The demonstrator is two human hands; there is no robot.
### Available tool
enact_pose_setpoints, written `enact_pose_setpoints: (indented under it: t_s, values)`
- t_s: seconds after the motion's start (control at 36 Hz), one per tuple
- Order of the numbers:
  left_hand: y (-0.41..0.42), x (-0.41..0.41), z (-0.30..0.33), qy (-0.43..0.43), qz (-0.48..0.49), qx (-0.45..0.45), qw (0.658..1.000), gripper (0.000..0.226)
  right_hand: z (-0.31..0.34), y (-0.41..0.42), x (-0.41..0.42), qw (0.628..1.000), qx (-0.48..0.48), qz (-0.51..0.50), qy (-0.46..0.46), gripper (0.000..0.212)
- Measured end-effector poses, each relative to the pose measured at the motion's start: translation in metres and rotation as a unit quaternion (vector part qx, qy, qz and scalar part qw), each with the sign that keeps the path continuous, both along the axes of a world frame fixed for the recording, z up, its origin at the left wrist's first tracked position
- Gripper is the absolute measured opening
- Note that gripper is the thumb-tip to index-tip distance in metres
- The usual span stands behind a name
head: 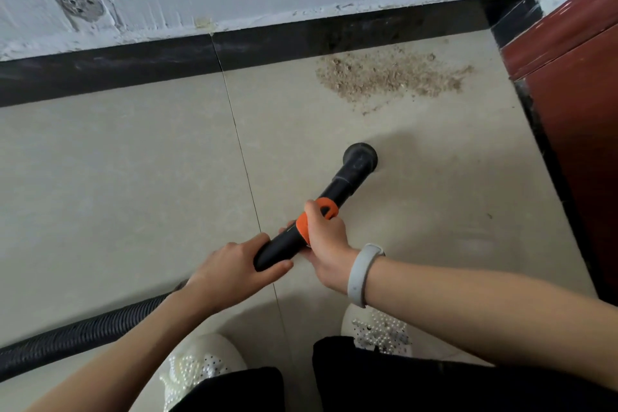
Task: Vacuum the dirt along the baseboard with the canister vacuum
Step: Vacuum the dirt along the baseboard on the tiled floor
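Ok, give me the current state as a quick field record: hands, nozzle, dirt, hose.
left hand: left hand grips the rear end of the vacuum wand
right hand: right hand grips the wand at its orange collar
nozzle: round nozzle on or just above the floor tile, short of the dirt
dirt: brown dirt pile lies against the black baseboard, near the corner
hose: ribbed hose trails off left

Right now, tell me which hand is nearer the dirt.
Right. The right hand grips the wand at its orange collar, closer to the dirt; the left hand grips the rear end, farther back.
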State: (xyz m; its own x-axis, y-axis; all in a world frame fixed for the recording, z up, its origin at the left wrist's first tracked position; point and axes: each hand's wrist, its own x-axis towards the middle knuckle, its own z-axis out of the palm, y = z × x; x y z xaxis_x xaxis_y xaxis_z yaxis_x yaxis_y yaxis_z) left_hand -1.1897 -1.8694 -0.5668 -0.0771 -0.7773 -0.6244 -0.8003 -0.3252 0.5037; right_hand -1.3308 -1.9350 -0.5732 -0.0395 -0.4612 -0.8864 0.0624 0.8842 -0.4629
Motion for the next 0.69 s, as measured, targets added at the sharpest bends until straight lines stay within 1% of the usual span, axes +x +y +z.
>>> enact_pose_setpoints:
  t_s: [0.11,0.19,0.22,0.28,0.33,0.44,0.56,0.69]
  values:
    - [0.002,0.018,0.001,0.003,-0.029,0.016,0.999,0.036,0.004,0.007,0.011,0.999,0.027,-0.015,-0.015,0.015]
    - [0.000,0.030,0.005,0.010,-0.022,0.023,0.999,0.051,0.008,0.004,0.026,0.999,0.035,-0.028,-0.002,0.017]
    - [-0.001,0.033,0.007,0.013,-0.013,0.027,0.999,0.049,0.009,0.002,0.032,0.999,0.035,-0.024,0.004,0.018]
    - [-0.004,0.040,0.010,0.016,0.017,0.025,0.999,0.037,0.011,-0.008,0.044,0.999,0.033,-0.008,0.013,0.018]
    - [-0.012,0.047,0.013,0.009,0.054,0.007,0.999,0.032,0.015,-0.025,0.060,0.999,0.022,0.027,0.020,0.017]
    - [-0.037,0.063,0.013,0.018,0.121,-0.016,0.992,0.033,0.024,-0.066,0.088,0.996,0.002,0.092,0.017,0.023]
    - [-0.055,0.064,0.008,0.028,0.138,-0.025,0.990,0.036,0.030,-0.092,0.093,0.994,0.014,0.110,-0.005,0.018]
    - [-0.066,0.056,0.001,0.007,0.144,-0.036,0.989,0.040,0.027,-0.109,0.089,0.992,0.022,0.122,-0.012,0.019]
